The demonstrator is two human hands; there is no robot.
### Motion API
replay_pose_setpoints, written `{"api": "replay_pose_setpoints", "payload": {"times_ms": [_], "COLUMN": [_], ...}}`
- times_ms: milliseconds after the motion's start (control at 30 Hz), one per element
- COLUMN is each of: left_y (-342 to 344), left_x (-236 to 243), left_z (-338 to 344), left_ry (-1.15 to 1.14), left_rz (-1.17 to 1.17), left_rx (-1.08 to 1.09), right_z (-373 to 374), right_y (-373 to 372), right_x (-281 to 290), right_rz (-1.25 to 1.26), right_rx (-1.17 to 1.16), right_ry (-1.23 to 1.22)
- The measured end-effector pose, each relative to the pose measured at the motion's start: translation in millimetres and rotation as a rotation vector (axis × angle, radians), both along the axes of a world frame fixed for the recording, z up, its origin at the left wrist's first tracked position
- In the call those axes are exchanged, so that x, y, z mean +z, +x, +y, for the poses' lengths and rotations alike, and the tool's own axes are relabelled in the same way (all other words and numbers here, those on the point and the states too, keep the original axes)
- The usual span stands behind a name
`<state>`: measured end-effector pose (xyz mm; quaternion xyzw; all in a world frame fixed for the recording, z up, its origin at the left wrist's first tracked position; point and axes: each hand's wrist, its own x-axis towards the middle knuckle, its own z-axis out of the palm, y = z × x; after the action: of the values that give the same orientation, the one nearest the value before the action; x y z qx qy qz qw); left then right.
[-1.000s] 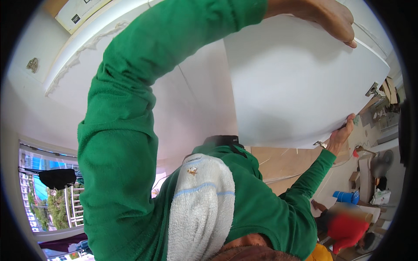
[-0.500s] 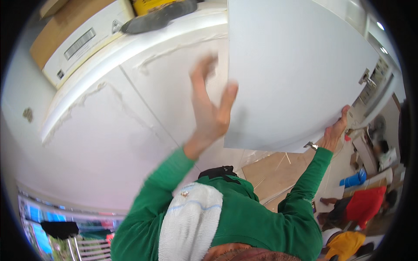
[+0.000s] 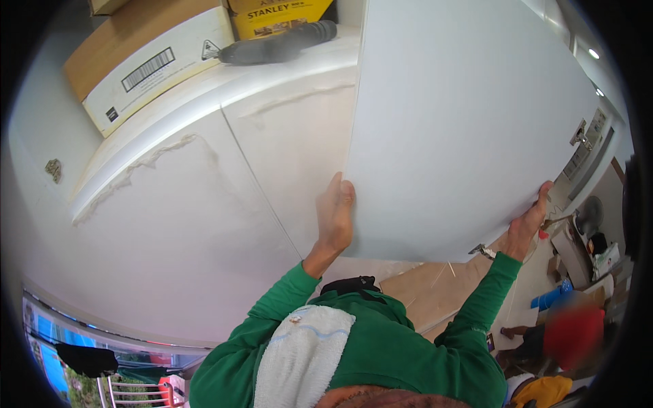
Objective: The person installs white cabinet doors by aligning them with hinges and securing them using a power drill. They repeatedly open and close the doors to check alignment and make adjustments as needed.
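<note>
Closest to me are the person's green sleeves (image 3: 469, 292), with a white towel (image 3: 303, 357) draped over the chest. The left hand (image 3: 335, 216) is closed about the left edge of a large, pale grey-white panel (image 3: 462, 136); its thumb lies by the near face, while the fingers stay close together along the edge, and I can't see how far they curl behind. The right hand (image 3: 526, 226) is clamped on the panel's lower right edge, fingertips at the rim; its thumb I cannot make out.

The panel is held up in front of the person, toward the right, tilted a little. Two metal hinges (image 3: 580, 134) are fitted along that right-hand edge, one above the right hand, the other just beside the wrist.

Behind the left hand runs a pale surface (image 3: 170, 251), split by a thin dark seam. On the ledge (image 3: 204, 87) above it sit a white-and-brown carton (image 3: 156, 68) and a yellow-and-black box (image 3: 286, 15), with a dark tool (image 3: 279, 46) lying in front.

Down below, a brown sheet (image 3: 432, 289) covers part of the floor. Farther off to the right I see a blue cylinder (image 3: 549, 297), a co-worker in red (image 3: 577, 334) whose outline is blurred, and a fan (image 3: 590, 214).
</note>
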<state>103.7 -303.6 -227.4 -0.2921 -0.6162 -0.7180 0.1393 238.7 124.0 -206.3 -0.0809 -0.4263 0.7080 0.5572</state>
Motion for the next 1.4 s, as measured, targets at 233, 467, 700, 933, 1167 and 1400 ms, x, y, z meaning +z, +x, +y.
{"api": "replay_pose_setpoints", "payload": {"times_ms": [233,467,700,933,1167,1400], "left_y": [29,36,30,22,16,6], "left_x": [33,42,65,77,88,79], "left_z": [-4,6,11,14,6,-3], "left_ry": [-0.097,-0.181,-0.398,-0.265,-0.262,-0.315], "left_rz": [0.089,0.127,0.119,0.297,0.346,0.388], "left_rx": [0.090,0.037,0.084,0.060,0.101,0.236], "right_z": [-1,-13,-24,-33,-37,-34], "right_y": [-14,-31,-23,-31,-41,-47], "right_x": [-22,-111,-138,-119,-99,-104], "right_rz": [-0.040,0.035,-0.036,-0.024,-0.024,-0.013], "right_rx": [0.018,-0.003,-0.046,-0.099,-0.102,-0.042], "right_ry": [-0.153,-0.290,-0.377,-0.300,-0.337,-0.284]}}
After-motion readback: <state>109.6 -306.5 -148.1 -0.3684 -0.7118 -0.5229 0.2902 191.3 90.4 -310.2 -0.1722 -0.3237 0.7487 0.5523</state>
